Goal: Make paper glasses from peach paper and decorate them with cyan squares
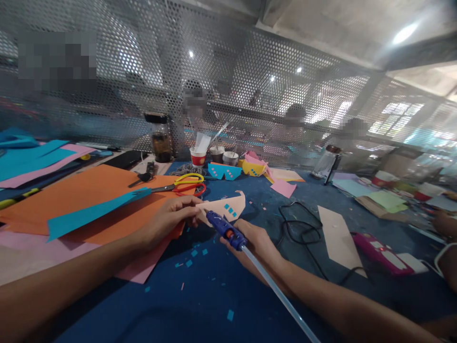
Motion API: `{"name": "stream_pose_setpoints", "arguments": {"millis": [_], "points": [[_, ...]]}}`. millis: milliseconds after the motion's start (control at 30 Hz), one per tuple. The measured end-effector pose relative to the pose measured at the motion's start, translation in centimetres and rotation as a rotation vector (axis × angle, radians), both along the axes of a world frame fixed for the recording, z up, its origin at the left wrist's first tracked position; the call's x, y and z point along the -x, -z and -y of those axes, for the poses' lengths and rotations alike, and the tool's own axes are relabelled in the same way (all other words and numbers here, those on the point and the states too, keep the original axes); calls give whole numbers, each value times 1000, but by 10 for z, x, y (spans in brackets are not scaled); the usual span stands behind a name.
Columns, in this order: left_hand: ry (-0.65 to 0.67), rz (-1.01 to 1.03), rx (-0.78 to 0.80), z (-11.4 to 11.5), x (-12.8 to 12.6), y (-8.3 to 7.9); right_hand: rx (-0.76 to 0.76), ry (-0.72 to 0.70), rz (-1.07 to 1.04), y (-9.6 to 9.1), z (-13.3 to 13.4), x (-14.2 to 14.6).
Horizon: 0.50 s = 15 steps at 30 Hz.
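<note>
My left hand point(181, 212) pinches the left end of a cream paper cutout point(217, 205), which has small blue squares stuck on it and a curled tip. Wrapped in my right hand point(259, 243) is a blue hot glue gun point(226, 231), its nozzle close to the cutout's left end; whether they touch I cannot tell. A long clear glue stick point(278, 293) runs out of the gun's back toward the lower right. Left of my hands, scissors point(178, 185) with yellow and red handles lie by a blue paper strip point(96, 214) on orange sheets point(117, 183).
Blue point(223, 171) and yellow paper cutouts point(254, 168) stand near paper cups point(198, 156). A black cable point(300, 224) loops right of my hand, near a cream sheet point(337, 238) and a magenta device point(380, 252). Another person's arm point(446, 267) shows at the right edge. A perforated screen point(232, 62) rises behind.
</note>
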<state>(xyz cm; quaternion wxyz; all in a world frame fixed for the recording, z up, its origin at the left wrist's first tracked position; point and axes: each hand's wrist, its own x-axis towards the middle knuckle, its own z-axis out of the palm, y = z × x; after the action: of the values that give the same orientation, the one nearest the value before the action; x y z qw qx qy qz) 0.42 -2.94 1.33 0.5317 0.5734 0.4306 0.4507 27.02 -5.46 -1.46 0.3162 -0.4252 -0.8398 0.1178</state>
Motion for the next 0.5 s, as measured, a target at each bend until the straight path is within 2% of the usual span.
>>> {"name": "stream_pose_setpoints", "arguments": {"millis": [200,500], "points": [[16,8,10,-4,3,3,17,-3,11,-5,1,0],[30,31,15,-4,3,3,-17,4,-4,2,-3,0]]}}
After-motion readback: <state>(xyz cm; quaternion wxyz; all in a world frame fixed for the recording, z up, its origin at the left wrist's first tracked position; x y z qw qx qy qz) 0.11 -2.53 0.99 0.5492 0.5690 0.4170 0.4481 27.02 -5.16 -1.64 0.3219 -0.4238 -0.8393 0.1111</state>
